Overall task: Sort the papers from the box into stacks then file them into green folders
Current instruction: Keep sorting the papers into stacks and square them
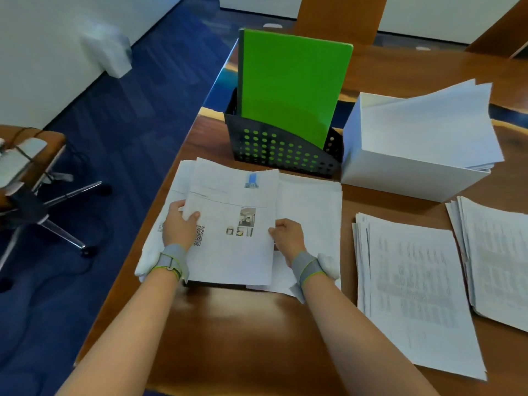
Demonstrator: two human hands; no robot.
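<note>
Head view: papers (231, 252) are clamped at both edges by curled fingers of left hand (178, 225) and right hand (287, 237). They should be squared before stacking.

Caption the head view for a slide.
Sorting papers: left hand and right hand grip a printed stack before the green folder in its black rack.

Floor: dark blue patterned carpet (128, 115), left of the grip and beyond it.
Table: glossy brown wooden tabletop (243, 332), under the grip, running away and to the right.
Chair: swivel chair (65, 195) with a chrome star base, well left of the grip; black cables (23, 150) lie over it.
Walls: plain white wall (43, 52) far left; white panels (443, 15) between brown wooden uprights (340, 12) far beyond.
Light: soft glare on the tabletop, just nearer than the grip.
</note>
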